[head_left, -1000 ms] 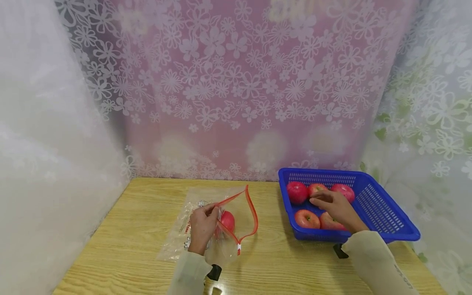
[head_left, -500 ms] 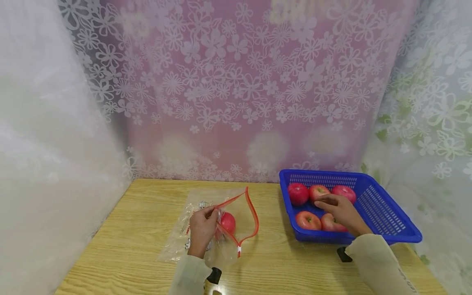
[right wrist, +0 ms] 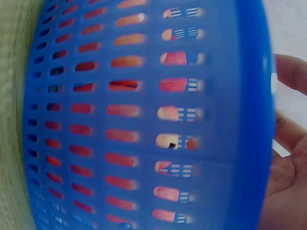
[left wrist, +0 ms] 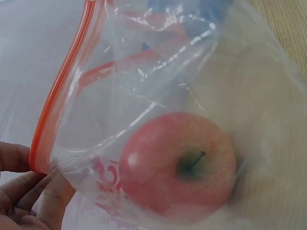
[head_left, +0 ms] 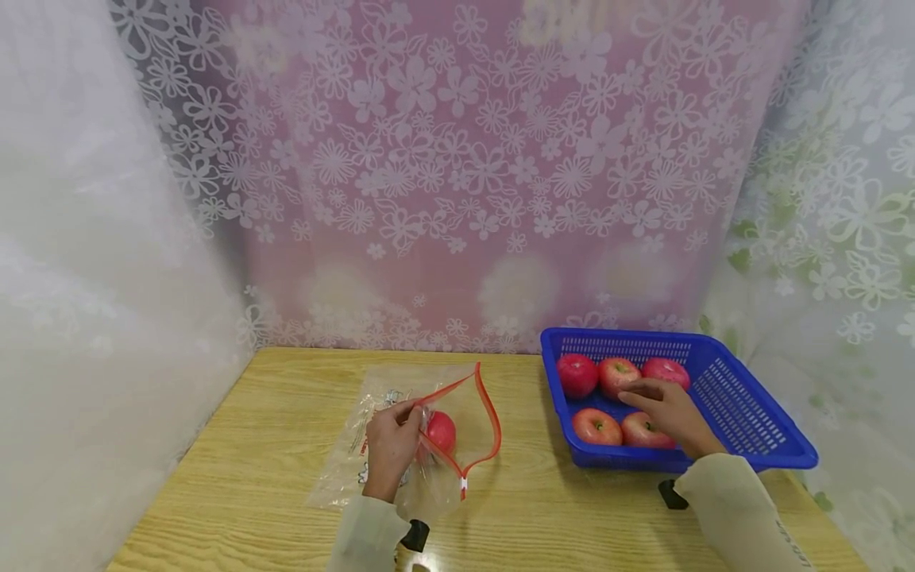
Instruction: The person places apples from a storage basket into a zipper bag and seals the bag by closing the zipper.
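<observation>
My left hand (head_left: pixel 393 446) pinches the orange zip edge of a clear zip bag (head_left: pixel 457 393), its mouth spread wide. Inside lies a red apple (left wrist: pixel 180 167), stem showing in the left wrist view. Over at the right, my right hand (head_left: pixel 668 413) hovers above a blue plastic basket (head_left: pixel 750 405), thumb and fingers apart and nothing between them. Beneath and around it sit several apples, among them a dark red apple (head_left: pixel 577 376) at the back left and a paler apple (head_left: pixel 596 427) at the front left. One front apple (head_left: pixel 643 431) is partly covered by the hand.
Both bag and basket rest on a wood-grain table (head_left: pixel 257 461). A pink flowered curtain (head_left: pixel 465 199) hangs behind, with pale sheets at both sides. In the right wrist view, the basket's slotted wall (right wrist: pixel 216 120) stands between camera and apples.
My right hand has drifted slightly right and toward me over the basket, uncovering more of the middle back apple. The left hand stays at the bag's edge.
</observation>
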Action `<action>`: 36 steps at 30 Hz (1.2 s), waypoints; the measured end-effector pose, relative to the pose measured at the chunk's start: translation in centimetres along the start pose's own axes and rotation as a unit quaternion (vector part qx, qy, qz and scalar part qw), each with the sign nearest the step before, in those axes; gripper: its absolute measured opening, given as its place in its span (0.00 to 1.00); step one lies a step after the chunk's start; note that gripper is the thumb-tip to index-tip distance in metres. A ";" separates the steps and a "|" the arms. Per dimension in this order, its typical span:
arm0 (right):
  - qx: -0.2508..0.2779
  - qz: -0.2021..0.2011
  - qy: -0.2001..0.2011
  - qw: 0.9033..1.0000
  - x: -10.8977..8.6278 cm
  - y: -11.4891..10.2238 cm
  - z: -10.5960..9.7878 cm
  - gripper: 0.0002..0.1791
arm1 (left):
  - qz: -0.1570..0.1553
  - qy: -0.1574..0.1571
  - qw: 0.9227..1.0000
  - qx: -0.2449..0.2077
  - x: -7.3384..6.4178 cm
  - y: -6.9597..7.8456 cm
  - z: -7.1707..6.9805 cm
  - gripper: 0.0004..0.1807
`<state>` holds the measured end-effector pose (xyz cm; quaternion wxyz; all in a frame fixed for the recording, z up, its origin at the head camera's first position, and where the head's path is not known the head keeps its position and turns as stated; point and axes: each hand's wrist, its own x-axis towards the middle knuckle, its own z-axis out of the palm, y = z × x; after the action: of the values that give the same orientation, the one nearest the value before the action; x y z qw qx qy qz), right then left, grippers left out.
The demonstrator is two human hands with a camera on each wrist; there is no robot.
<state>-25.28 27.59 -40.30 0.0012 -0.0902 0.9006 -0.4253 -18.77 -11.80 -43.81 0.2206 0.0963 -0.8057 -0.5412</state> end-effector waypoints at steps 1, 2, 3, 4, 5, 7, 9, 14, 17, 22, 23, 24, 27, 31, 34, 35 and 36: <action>-0.003 -0.001 0.001 1.000 0.0 0.1 0.0 0.27 | 0.000 0.000 1.000 -0.001 0.0 0.0 0.0 0.10; -0.006 -0.001 0.003 1.000 0.0 0.3 -0.1 0.26 | 0.000 0.000 1.000 -0.001 0.0 0.0 0.0 0.10; -0.008 -0.003 0.003 1.000 0.0 0.4 -0.1 0.26 | 0.001 -0.001 1.000 0.000 0.0 0.0 0.0 0.10; -0.011 -0.002 0.004 1.000 0.1 0.6 -0.1 0.26 | -0.001 -0.001 1.000 -0.001 0.0 0.0 0.0 0.11; -0.013 -0.002 0.004 1.000 0.1 0.7 -0.1 0.26 | -0.003 -0.002 1.000 -0.001 0.0 0.0 0.0 0.11; -0.015 0.001 -0.001 1.000 0.0 1.0 -0.1 0.26 | -0.006 -0.002 1.000 -0.002 0.0 0.0 0.1 0.11; -0.015 0.004 -0.005 1.000 0.1 1.2 -0.1 0.27 | -0.005 -0.002 1.000 -0.002 0.0 -0.1 0.0 0.11; -0.017 0.007 -0.010 1.000 0.3 1.6 -0.1 0.28 | -0.007 -0.002 1.000 -0.006 0.0 -0.1 0.0 0.11; -0.021 0.004 -0.007 1.000 0.5 1.7 -0.2 0.27 | -0.006 0.000 1.000 -0.008 0.1 -0.1 0.0 0.11; -0.022 0.005 -0.010 1.000 0.7 2.0 -0.3 0.27 | -0.002 0.000 1.000 -0.007 0.2 -0.2 0.1 0.11; -0.022 0.006 -0.011 1.000 0.7 2.1 -0.3 0.27 | -0.001 -0.001 1.000 -0.007 0.2 -0.2 0.1 0.11; -0.022 0.010 -0.015 1.000 0.7 2.1 -0.4 0.28 | 0.000 -0.002 1.000 -0.007 0.2 -0.2 0.2 0.11; -0.024 0.025 -0.027 0.999 0.7 2.4 -0.4 0.30 | -0.004 -0.003 1.000 -0.009 0.2 -0.2 0.2 0.11; -0.034 0.042 -0.054 0.997 0.7 2.7 -0.5 0.33 | -0.009 -0.005 1.000 -0.008 0.1 -0.2 0.2 0.10; -0.044 0.050 -0.073 0.995 0.8 2.8 -0.6 0.34 | -0.004 -0.006 1.000 -0.009 0.1 -0.2 0.2 0.10; -0.048 0.052 -0.080 0.994 0.9 2.8 -0.6 0.35 | -0.003 -0.006 1.000 -0.009 0.1 -0.2 0.2 0.10; -0.049 0.053 -0.086 0.994 1.0 2.8 -0.6 0.35 | -0.003 -0.006 1.000 -0.010 0.1 -0.2 0.2 0.10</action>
<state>-26.73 29.65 -41.97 0.0964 -0.0781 0.9205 -0.3706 -18.96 -11.79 -44.00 0.2149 0.0937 -0.8012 -0.5506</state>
